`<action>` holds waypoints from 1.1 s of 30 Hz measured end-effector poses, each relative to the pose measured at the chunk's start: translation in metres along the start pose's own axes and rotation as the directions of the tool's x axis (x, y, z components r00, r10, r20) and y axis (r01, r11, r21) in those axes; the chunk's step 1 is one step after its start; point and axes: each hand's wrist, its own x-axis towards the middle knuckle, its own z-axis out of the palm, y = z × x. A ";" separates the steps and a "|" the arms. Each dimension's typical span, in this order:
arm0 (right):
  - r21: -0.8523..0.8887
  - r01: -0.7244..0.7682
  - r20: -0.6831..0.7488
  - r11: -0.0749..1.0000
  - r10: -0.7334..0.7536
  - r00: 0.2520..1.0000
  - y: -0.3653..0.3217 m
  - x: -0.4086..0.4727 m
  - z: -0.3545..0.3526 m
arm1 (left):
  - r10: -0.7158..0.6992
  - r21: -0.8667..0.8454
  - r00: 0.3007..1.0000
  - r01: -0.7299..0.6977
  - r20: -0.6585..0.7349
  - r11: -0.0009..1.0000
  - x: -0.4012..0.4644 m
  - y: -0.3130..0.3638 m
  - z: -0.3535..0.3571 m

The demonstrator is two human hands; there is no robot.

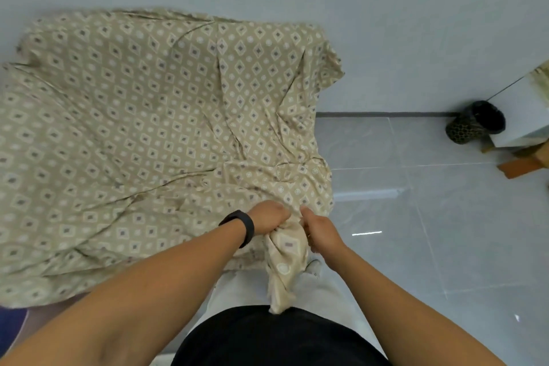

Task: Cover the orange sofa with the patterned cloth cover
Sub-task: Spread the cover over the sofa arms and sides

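The beige patterned cloth cover (pixel 148 128), printed with diamonds and dots, lies draped over the sofa and hides it completely; no orange shows. The cloth is wrinkled, with folds running toward its near right corner. My left hand (pixel 269 215), with a black band on the wrist, and my right hand (pixel 319 227) both grip that corner, bunched into a twisted tail (pixel 286 261) that hangs down in front of my legs.
A pale wall stands behind the sofa. Grey glossy floor tiles (pixel 430 217) spread to the right. A black mesh bin (pixel 475 122) lies on its side by a white cabinet (pixel 523 116) at the far right, with brown cardboard pieces (pixel 517 166) beside it.
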 end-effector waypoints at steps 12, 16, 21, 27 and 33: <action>-0.438 0.363 0.383 0.822 -0.194 0.903 -0.029 0.064 0.002 | -0.225 0.096 0.961 0.242 -0.159 0.966 -0.046 0.006 0.019; -0.397 0.717 0.697 0.573 -0.321 0.641 -0.006 0.024 -0.019 | -0.247 0.014 0.800 0.303 -0.547 0.953 -0.036 0.021 0.026; -0.349 0.815 0.823 0.462 -0.264 0.503 0.020 -0.008 -0.035 | -0.511 0.217 0.836 0.546 -0.199 0.809 -0.007 0.010 0.073; -0.355 0.696 0.604 0.625 -0.415 0.681 0.025 0.025 -0.073 | -0.261 -0.065 0.947 0.253 -0.188 0.965 -0.027 0.038 0.079; -0.746 0.652 0.615 0.136 -0.236 0.753 0.028 0.097 -0.101 | -0.121 -0.137 0.992 0.114 -0.045 0.984 -0.036 0.052 0.072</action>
